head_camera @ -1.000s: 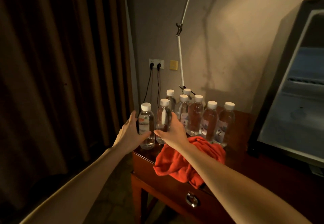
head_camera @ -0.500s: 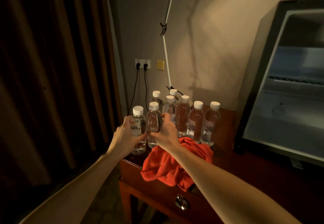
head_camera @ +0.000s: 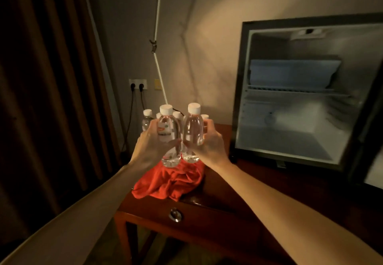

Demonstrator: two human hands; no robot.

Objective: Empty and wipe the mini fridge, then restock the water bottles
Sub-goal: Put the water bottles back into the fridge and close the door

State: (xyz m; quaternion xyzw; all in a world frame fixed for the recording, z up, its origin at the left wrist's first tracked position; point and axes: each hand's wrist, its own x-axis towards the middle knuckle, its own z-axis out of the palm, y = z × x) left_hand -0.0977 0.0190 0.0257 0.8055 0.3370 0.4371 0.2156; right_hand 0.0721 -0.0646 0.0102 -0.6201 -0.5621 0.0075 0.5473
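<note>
In the middle of the picture, the left hand (head_camera: 152, 147) grips a clear plastic water bottle (head_camera: 168, 138) with a round white cap. The right hand (head_camera: 211, 143) grips another clear bottle (head_camera: 192, 132). Below lies a crumpled red cloth (head_camera: 167, 183). The boxy mini fridge (head_camera: 306, 98) stands open at right.

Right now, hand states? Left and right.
Left hand: grips a labelled water bottle, lifted above the red cloth.
Right hand: grips a second water bottle, also lifted.
</note>
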